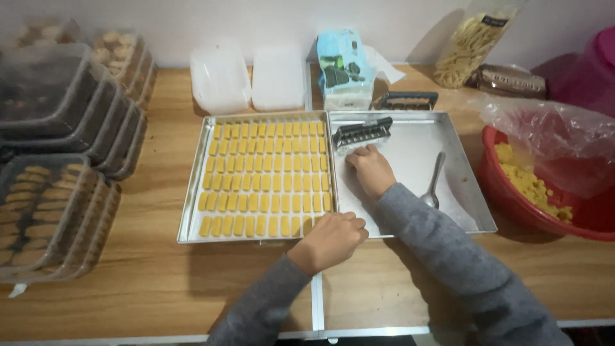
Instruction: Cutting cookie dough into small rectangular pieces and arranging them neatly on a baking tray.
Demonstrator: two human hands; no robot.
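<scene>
Two trays sit side by side in front of you; the left tray (pixel 192 192) is packed with rows of yellow dough bars (pixel 266 173), the right tray (pixel 474 205) is nearly bare, just a spoon (pixel 434 182) lying in it. Your left hand (pixel 330 240) is curled down over the near edge of the left tray, right by the last row of bars; fingers are folded under, so I can't tell if they're pinching a bar or just resting. Your right hand (pixel 370 170) rests in the right tray, fingers bent, fingertips touching the ridged metal press (pixel 362 133) at the tray's far left corner; it looks more like touching than a firm grip.

My take: keep the spacing tight like the rows you've got; set each bar straight and don't squash the neighbours. Pull the press cleanly so the ridges stay sharp.

The red bowl (pixel 512 198) of dough, half under a plastic bag, is off to your right; stacked boxes of cookies (pixel 45 211) sit well apart on the left.
</scene>
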